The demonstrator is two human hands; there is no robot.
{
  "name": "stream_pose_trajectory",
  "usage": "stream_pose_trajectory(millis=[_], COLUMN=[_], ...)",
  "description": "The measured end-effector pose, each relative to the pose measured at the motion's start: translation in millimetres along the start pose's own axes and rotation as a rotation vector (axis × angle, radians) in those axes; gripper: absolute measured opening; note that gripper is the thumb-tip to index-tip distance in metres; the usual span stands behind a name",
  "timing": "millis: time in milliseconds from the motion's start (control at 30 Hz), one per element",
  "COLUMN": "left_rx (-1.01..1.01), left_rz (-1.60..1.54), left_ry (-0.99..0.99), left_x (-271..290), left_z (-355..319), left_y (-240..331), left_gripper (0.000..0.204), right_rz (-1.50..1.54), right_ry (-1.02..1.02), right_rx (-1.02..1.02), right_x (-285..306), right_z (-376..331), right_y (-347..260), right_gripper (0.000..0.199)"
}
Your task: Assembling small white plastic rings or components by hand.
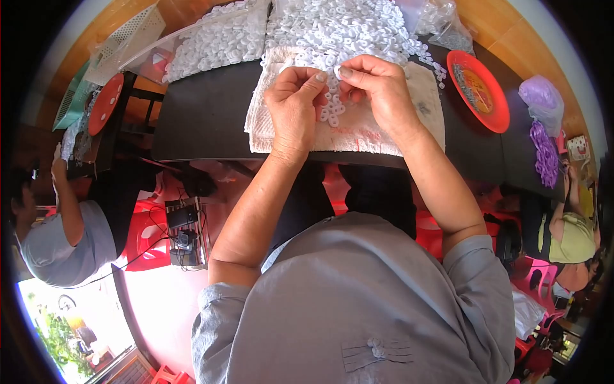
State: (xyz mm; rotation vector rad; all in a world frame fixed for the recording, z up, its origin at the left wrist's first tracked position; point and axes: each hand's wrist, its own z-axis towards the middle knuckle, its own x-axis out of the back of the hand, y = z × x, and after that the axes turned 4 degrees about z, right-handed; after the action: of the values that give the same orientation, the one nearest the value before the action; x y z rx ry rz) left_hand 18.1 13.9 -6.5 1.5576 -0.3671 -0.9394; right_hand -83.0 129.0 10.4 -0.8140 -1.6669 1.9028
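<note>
Over a cream towel (403, 131) at the table's near edge, my two hands are raised close together. My right hand (382, 89) pinches a small white plastic ring (338, 73) between thumb and forefinger. The fingers of my left hand (294, 99) are closed, thumb against forefinger; whatever lies between them is too small to make out. Below and between the hands, several loose white plastic links (332, 112) with holes lie on the towel. A big heap of the same white pieces (339, 25) spreads just beyond my fingertips.
A clear bin (144, 61) of white pieces stands at the back left. Right of the towel is a red dish (501, 115) with small grey pieces, then a purple bundle (543, 157) by a bag. Co-workers sit at far left (70, 240) and far right (572, 237).
</note>
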Motion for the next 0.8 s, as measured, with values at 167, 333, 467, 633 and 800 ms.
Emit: stream_pose_trajectory(millis=[167, 333, 467, 633, 800], left_rx=[-0.005, 0.009, -0.037, 0.010, 0.024], left_rz=[0.010, -0.002, -0.014, -0.055, -0.051], left_ry=[-0.009, -0.032, -0.066, -0.092, -0.089], left_x=[0.3, 0.0, 1.1, 1.9, 0.3], left_z=[-0.6, -1.7, 0.3, 0.5, -1.4], left_y=[-0.5, 1.1, -5.5, -4.2, -2.0], left_gripper=[0.007, 0.007, 0.007, 0.007, 0.007], right_rz=[-0.017, -0.028, 0.001, -0.027, -0.033], right_ry=[0.002, -0.005, -0.020, -0.024, -0.011], right_rx=[0.044, 0.042, 0.041, 0.029, 0.026], right_x=[-0.8, -2.5, -7.4, -4.9, -2.7], right_z=[-0.8, -1.6, -3.5, -4.7, -5.1], right_y=[1.1, 1.9, 1.3, 0.1, -0.1], right_gripper=[0.015, 0.013, 0.013, 0.015, 0.016])
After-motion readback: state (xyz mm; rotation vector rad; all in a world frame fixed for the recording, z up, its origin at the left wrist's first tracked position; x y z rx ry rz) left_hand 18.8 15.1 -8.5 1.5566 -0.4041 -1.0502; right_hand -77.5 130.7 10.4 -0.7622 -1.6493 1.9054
